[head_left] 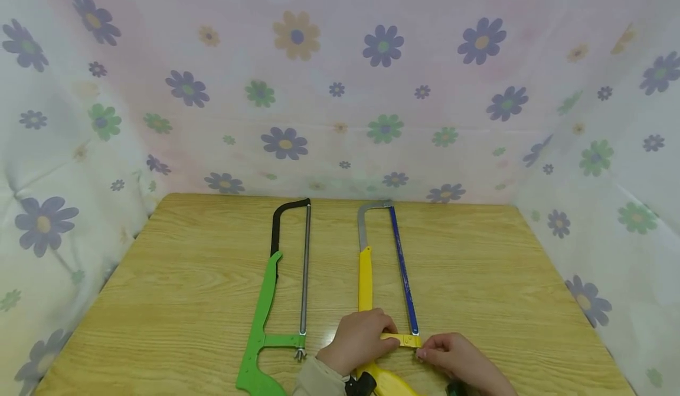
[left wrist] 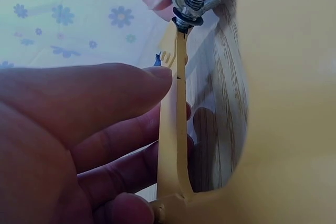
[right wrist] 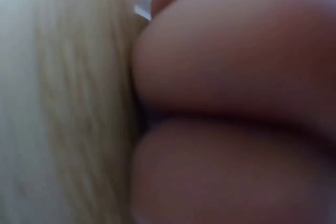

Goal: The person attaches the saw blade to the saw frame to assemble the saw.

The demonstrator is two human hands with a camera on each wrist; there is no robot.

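Note:
A yellow-handled hacksaw (head_left: 365,278) with a blue blade (head_left: 404,272) lies on the wooden table. My left hand (head_left: 361,340) grips its yellow crosspiece (left wrist: 179,114), thumb on one face and fingers around the other. At the crosspiece's end a metal wing nut (left wrist: 190,4) sits on a threaded bolt. My right hand (head_left: 459,357) has its thumb and fingertips bent at this wing nut, pinching at it; the exact contact is partly hidden. In the right wrist view, only blurred fingers (right wrist: 226,66) close beside the wood show.
Left of the yellow saw lies a green-handled hacksaw (head_left: 264,307) with a black frame, a grey blade (head_left: 305,266) and its own wing nut (head_left: 300,354). Flowered cloth (head_left: 329,107) stands behind and at both sides of the table (head_left: 186,254).

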